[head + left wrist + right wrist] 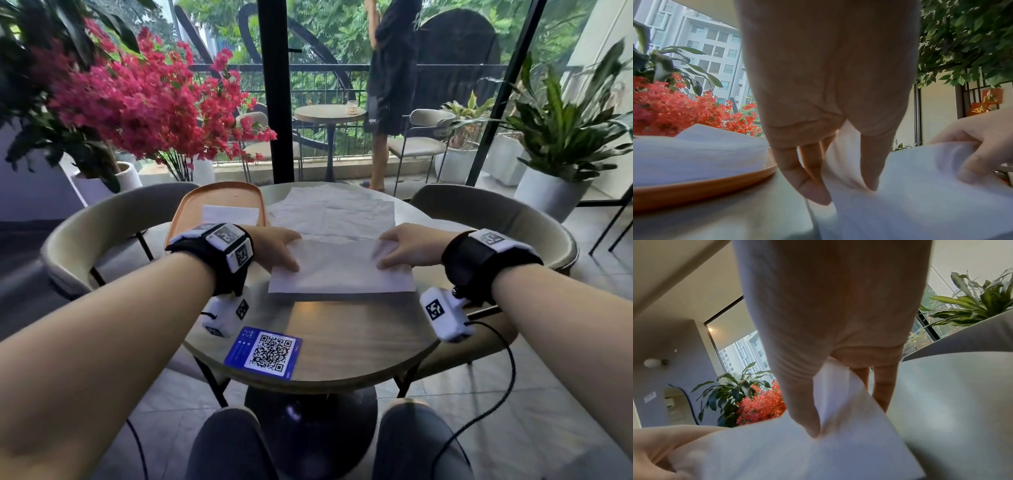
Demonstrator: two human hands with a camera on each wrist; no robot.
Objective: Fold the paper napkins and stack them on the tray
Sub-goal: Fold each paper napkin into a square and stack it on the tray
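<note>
A blue card point(263, 353) bears a QR code (its small print too blurred to read).

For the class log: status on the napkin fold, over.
Left hand and right hand pinch half-folded napkin. Tray holds folded stack. Unfolded napkins wait behind. Nothing blocking.

On the table point(342, 342), the tray point(191, 205) sits far left with a folded napkin point(229, 214) on it, loose napkins point(335, 212) lie right of it, a held napkin point(342, 270) nearer, and a card point(263, 353) nearest.
</note>
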